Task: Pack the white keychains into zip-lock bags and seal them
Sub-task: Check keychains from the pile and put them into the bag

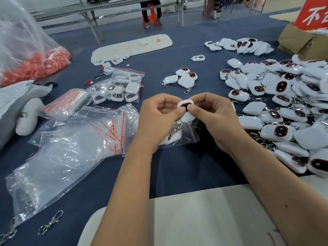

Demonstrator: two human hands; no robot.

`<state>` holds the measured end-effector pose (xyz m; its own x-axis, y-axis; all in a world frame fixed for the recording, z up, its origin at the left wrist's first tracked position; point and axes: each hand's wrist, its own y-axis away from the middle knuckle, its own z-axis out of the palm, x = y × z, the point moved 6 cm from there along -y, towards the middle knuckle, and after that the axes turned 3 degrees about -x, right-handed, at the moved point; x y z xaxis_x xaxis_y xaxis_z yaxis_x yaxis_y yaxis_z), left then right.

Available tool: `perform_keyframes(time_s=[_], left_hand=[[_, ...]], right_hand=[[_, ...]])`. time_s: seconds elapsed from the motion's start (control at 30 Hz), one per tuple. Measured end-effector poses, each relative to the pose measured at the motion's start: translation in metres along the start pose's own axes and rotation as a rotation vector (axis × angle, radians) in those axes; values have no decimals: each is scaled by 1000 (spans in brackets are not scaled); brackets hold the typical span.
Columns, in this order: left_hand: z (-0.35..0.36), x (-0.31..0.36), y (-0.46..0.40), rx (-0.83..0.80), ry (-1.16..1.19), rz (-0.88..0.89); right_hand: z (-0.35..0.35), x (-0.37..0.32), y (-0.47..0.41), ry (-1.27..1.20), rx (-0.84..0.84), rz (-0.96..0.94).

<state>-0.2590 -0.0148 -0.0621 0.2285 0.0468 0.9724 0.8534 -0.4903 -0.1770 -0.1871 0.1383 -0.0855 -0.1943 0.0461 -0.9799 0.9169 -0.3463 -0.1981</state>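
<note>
Pinching one white keychain (185, 108) between them at the frame's centre, the left hand (158, 118) and right hand (213, 119) press their thumb tips on its dark face, fingers curled behind. Its long axis runs top to bottom in the frame, clasp end downward. Directly below lies an open zip-lock bag (177, 135) already holding keychains, so the drop looks short, with neither hand plainly nearer.

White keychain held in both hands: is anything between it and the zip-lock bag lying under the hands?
Nothing visible. Left hand and right hand pinch the white keychain with the dark oval face directly above the clear zip-lock bag; its opening is hidden.
</note>
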Motion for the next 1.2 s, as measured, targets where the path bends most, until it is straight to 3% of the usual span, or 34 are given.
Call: perform_keyframes(time_s=[0.13,0.27,0.5,0.63,0.73,0.83,1.03,1.2], left_hand=[[-5,0,-1,75,41,25],[-3,3,0,83,89,24],[-37,11,5,354,716,-55],[-60,4,11,489,856,-73],[-60,4,11,528,688,-68],[-47,13,8,474,281,14],[4,17,4,60,-638,235],[22,12,5,-93,-855,267]], right_hand=[[5,-1,0,10,-61,-2],[3,-2,1,-9,-15,-2],[-3,2,-2,-209,53,63],[-3,5,-2,-179,89,60],[-4,5,-3,-184,76,75],[-6,5,-3,-242,89,94],[-14,5,-3,-242,193,64],[-16,2,-3,-143,257,16]])
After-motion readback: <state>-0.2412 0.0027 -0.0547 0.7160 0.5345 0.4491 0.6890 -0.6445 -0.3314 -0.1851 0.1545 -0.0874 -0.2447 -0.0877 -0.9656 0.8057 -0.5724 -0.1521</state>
